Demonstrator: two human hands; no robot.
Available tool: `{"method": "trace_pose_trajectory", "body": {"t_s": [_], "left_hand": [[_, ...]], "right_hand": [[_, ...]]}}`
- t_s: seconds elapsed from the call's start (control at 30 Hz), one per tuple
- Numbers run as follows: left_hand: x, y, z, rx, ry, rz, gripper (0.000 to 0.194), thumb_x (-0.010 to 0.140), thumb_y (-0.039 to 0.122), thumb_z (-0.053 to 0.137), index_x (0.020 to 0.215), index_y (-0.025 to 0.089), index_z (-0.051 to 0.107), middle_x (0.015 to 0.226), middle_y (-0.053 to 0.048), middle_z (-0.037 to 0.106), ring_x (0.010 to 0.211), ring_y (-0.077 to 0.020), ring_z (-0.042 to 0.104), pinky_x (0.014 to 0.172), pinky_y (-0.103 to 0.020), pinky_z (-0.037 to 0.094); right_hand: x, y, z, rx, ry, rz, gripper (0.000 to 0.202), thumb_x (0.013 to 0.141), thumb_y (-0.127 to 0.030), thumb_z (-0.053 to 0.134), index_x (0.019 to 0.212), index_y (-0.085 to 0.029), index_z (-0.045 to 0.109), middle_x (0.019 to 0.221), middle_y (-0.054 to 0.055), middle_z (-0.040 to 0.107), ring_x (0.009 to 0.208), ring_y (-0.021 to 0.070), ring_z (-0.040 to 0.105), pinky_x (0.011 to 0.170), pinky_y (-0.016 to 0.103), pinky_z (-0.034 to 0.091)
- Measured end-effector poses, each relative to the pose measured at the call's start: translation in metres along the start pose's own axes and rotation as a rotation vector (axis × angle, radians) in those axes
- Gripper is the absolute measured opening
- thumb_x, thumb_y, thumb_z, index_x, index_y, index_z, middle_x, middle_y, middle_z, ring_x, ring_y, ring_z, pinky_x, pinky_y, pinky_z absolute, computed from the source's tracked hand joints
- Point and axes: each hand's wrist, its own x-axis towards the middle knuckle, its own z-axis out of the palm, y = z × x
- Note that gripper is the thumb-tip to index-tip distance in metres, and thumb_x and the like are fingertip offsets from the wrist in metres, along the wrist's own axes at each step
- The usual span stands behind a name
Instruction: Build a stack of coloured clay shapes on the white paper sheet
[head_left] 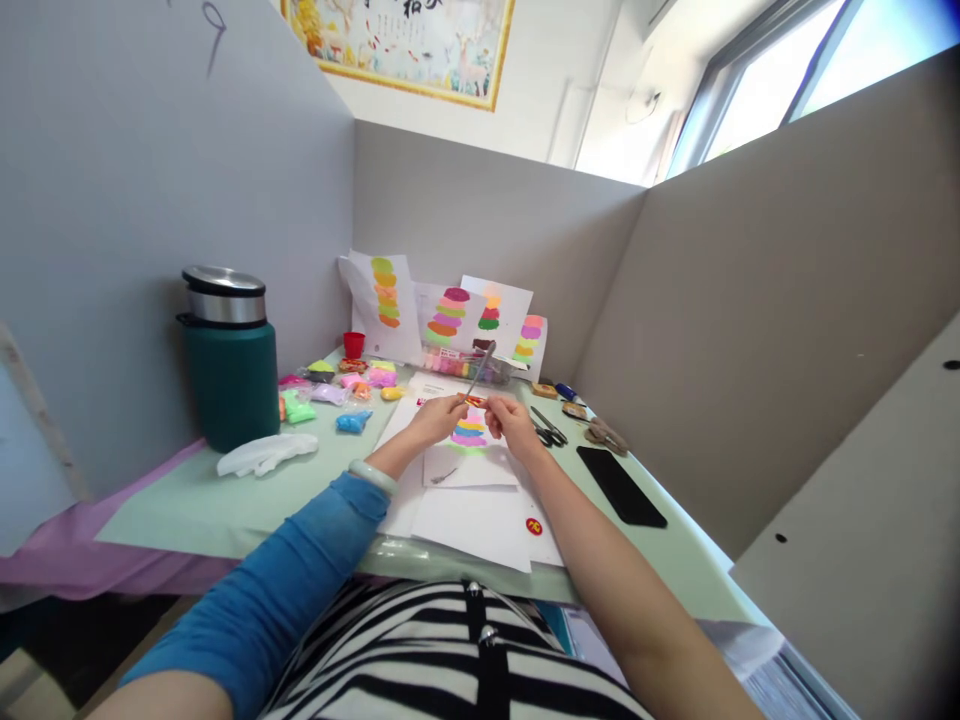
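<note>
My left hand (436,418) is closed, with a slim grey tool (481,370) slanting up and away from its fingertips; its exact kind is unclear. Between my two hands is a small red-and-yellow piece (475,401), pinched at its right end by my right hand (510,418). Both hands hover over a white sheet (469,472) painted with coloured bands, partly hidden by my fingers. Beneath it lie more white papers (472,520), with a round red-and-yellow sticker (533,526) on the right. Black scissors (551,430) rest just right of my right hand.
A green thermos (231,370) and crumpled white tissue (267,453) stand at left, near several bags of coloured clay (328,393) and a red cup (354,344). Painted sheets (385,300) lean at the back. A black phone (621,486) lies right. Grey partitions (487,200) enclose the table.
</note>
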Motion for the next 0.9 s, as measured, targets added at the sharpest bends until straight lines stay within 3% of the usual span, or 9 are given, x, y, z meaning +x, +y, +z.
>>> {"method": "trace_pose_trajectory", "body": {"t_s": [0.2, 0.3, 0.5, 0.73, 0.9], "left_hand": [[0.004, -0.013, 0.006, -0.290, 0.033, -0.107, 0.019, 0.078, 0.024, 0.044, 0.083, 0.017, 0.061, 0.065, 0.000, 0.063, 0.047, -0.0094, 0.046, 0.047, -0.020, 0.033], [0.007, -0.019, 0.011, -0.367, 0.105, -0.124, 0.020, 0.079, 0.031, 0.047, 0.080, 0.017, 0.060, 0.060, 0.001, 0.060, 0.044, -0.0082, 0.044, 0.043, -0.019, 0.031], [0.014, -0.026, 0.015, -0.478, 0.383, -0.136, 0.031, 0.081, 0.043, 0.045, 0.063, 0.018, 0.046, 0.051, 0.004, 0.049, 0.042, -0.0073, 0.042, 0.040, -0.017, 0.030], [0.012, -0.030, 0.017, -0.582, 0.288, -0.242, 0.021, 0.070, 0.038, 0.060, 0.072, 0.018, 0.052, 0.051, 0.007, 0.044, 0.037, -0.0057, 0.038, 0.036, -0.017, 0.026], [0.013, -0.029, 0.013, -0.616, 0.291, -0.291, 0.024, 0.072, 0.041, 0.057, 0.075, 0.017, 0.057, 0.055, 0.005, 0.050, 0.036, -0.0041, 0.030, 0.035, -0.018, 0.021]], "right_hand": [[0.008, 0.017, -0.010, -0.049, 0.121, 0.053, 0.042, 0.076, -0.055, 0.056, 0.070, -0.014, 0.059, 0.049, -0.004, 0.047, 0.034, 0.0057, 0.037, 0.033, 0.020, 0.024], [0.009, 0.019, -0.010, -0.052, 0.139, 0.056, 0.043, 0.075, -0.057, 0.055, 0.069, -0.014, 0.059, 0.048, -0.004, 0.046, 0.034, 0.0054, 0.035, 0.033, 0.020, 0.023], [0.011, 0.023, -0.012, -0.111, 0.194, 0.055, 0.044, 0.076, -0.058, 0.051, 0.066, -0.015, 0.058, 0.045, -0.003, 0.047, 0.033, 0.0064, 0.035, 0.034, 0.020, 0.023], [0.013, 0.034, -0.018, -0.362, 0.231, 0.124, 0.045, 0.078, -0.056, 0.047, 0.065, -0.016, 0.060, 0.045, -0.002, 0.050, 0.033, 0.0073, 0.037, 0.036, 0.022, 0.027], [0.012, 0.036, -0.020, -0.440, 0.226, 0.118, 0.046, 0.079, -0.056, 0.044, 0.065, -0.016, 0.061, 0.045, -0.002, 0.051, 0.034, 0.0077, 0.038, 0.038, 0.022, 0.029]]}}
